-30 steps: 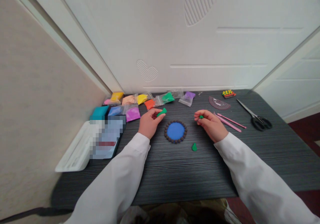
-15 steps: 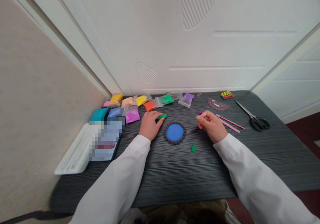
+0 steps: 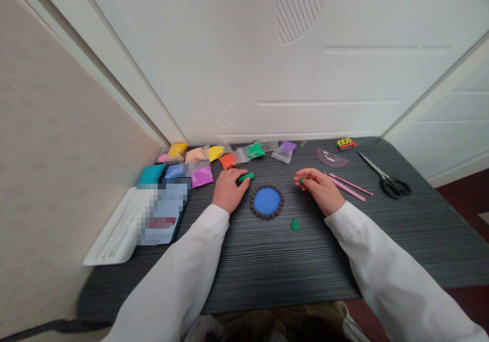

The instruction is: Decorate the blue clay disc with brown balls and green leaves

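Observation:
At the left of the middle, my left hand [image 3: 230,187] is closed round a short roll of green clay [image 3: 246,177], which lies on the table between thumb and fingers. To the right, my right hand [image 3: 320,188] pinches a small piece of green clay [image 3: 301,180] just above the table. Between the hands lies a blue clay disc [image 3: 267,201], ringed with dark brown clay balls [image 3: 283,200]. Nearer to me is a flat green teardrop of clay [image 3: 295,224], touched by neither hand.
Bags of coloured clay line the back, among them a purple bag [image 3: 202,175] and a green one [image 3: 255,151]. Pink tools [image 3: 349,189], a protractor [image 3: 331,158] and scissors [image 3: 393,185] lie right. A white tray [image 3: 110,235] and a partly blurred device [image 3: 178,225] lie left.
My right hand has turned and its fingers have opened out somewhat, so the green piece in its pinch now shows. The purple bit behind that hand is now hidden. My left hand has barely moved.

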The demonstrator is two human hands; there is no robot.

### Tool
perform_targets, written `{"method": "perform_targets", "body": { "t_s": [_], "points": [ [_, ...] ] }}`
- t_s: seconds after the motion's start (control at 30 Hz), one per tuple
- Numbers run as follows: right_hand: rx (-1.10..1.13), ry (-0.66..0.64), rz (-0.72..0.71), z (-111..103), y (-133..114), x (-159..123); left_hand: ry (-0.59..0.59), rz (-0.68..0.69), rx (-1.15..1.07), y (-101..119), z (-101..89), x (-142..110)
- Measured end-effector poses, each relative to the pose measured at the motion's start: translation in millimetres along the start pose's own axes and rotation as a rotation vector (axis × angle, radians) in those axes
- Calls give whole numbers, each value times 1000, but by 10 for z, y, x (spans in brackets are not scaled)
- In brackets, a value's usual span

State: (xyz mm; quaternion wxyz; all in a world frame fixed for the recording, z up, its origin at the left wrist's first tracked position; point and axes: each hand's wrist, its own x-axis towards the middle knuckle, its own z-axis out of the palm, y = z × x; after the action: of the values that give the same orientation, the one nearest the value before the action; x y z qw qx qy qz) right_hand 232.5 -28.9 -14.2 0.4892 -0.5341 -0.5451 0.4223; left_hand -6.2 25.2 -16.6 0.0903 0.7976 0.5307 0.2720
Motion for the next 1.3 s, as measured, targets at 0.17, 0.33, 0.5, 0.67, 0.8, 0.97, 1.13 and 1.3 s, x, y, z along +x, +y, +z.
{"method": "perform_targets", "body": {
  "t_s": [0.17, 0.33, 0.5, 0.67, 0.8, 0.97, 1.13, 1.3],
  "points": [
    [-257, -43, -68, 19, -24, -52, -2, 6, -1, -6, 4, 3],
    [-452, -39, -104, -1, -62, -76, -5, 2, -13, -11, 2, 0],
    [-554, -89, -145, -34, -70, -81, -12, -4, -19, -7, -6, -5],
    [-582, -124, -163, -44, -87, -77, -11, 8, -30, 2, -9, 0],
    [-562, -81, -135, -46, -120, -70, -2, -4, -37, 5, -17, -1],
    [-509, -21, -82, -62, -126, -69, -4, -11, -34, 3, -17, 2],
    [-396, -44, -34, -52, -120, -63, -4, -7, -47, -3, -10, -1],
    [-173, -12, -66, -47, -123, -39, 9, -35, -91, 3, -11, 0]
  ]
}}
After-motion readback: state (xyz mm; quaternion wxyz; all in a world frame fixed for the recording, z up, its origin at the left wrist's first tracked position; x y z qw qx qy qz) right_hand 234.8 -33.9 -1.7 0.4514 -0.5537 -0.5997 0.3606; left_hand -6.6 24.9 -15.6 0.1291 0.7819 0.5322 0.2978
